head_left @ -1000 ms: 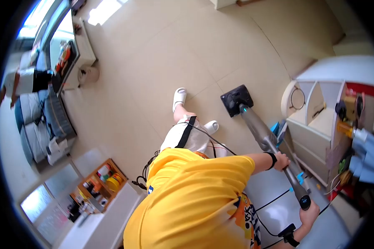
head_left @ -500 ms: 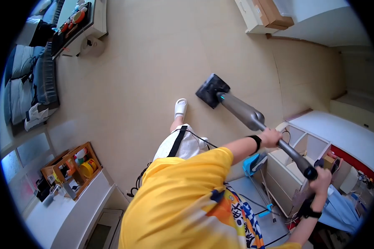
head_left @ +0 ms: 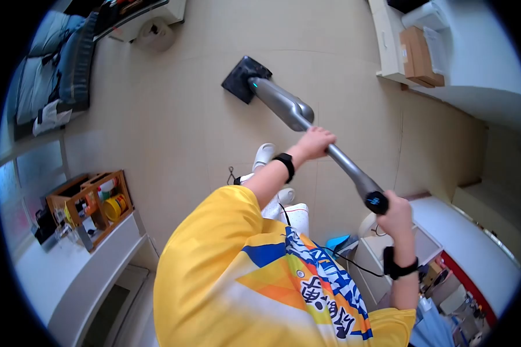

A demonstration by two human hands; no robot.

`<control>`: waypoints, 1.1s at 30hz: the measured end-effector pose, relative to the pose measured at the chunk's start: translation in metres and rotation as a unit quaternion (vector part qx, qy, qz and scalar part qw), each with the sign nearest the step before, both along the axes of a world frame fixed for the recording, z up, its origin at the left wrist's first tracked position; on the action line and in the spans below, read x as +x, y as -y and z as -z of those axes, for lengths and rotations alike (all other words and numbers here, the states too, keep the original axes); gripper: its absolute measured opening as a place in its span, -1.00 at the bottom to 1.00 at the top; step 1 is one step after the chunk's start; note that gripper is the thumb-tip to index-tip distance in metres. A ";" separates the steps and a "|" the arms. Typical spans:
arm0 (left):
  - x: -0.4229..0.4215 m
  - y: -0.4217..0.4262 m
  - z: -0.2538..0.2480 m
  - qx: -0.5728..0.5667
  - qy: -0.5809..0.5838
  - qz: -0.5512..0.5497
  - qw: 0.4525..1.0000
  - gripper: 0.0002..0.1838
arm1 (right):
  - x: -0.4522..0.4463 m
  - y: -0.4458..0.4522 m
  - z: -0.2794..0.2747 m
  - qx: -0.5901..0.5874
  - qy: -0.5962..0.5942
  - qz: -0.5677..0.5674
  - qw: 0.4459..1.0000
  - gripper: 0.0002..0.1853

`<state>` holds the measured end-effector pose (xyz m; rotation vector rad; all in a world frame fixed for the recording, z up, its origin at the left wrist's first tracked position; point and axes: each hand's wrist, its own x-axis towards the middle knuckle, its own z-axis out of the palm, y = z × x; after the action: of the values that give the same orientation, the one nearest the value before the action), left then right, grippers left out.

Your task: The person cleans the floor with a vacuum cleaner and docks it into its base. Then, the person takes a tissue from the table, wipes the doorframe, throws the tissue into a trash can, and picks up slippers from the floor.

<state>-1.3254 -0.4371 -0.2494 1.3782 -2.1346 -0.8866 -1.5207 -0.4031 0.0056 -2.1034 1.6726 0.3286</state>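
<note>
A grey stick floor cleaner (head_left: 281,104) slants across the middle of the head view. Its dark square floor head (head_left: 240,75) rests on the tiles, with a small green light near the joint. My left hand (head_left: 315,143) is wrapped round the tube just above the thick body. Higher up, my right hand (head_left: 396,215) closes round the handle end, beside a round black display (head_left: 376,201) with lit blue marks. Both wrists wear black bands. My feet, in white slippers (head_left: 264,154), stand behind the floor head.
At upper left are a grey-blue sofa (head_left: 69,63) and a whitish bin (head_left: 155,34). A white cabinet (head_left: 389,49) with a cardboard box (head_left: 418,58) stands upper right. A wooden organiser (head_left: 98,202) sits on the left ledge; a white shelf unit (head_left: 419,237) is at lower right.
The floor cleaner has moved forward and left across the floor, both hands still on it. My body has shifted, and the surroundings sit differently in view.
</note>
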 end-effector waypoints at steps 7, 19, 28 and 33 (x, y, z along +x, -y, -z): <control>0.108 -0.045 0.038 0.174 0.342 -0.152 0.911 -0.73 | 0.097 -0.061 0.161 0.121 0.151 -0.039 0.980 -0.84; 0.014 -0.140 0.020 0.142 0.301 0.065 0.941 -0.79 | -0.002 -0.156 0.166 0.156 0.183 -0.044 0.970 -0.80; -0.208 -0.153 -0.022 0.149 -0.098 0.281 0.943 -0.67 | -0.190 -0.193 0.004 -0.012 -0.110 0.060 0.992 -0.87; -0.218 -0.134 -0.094 0.134 -0.163 0.233 0.949 -0.60 | -0.184 -0.150 -0.073 -0.142 -0.193 -0.066 0.969 -0.90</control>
<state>-1.5432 -0.3029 -0.1559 0.7601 -2.1597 -1.5175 -1.7043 -0.2532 0.0781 -2.4950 1.8910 0.6033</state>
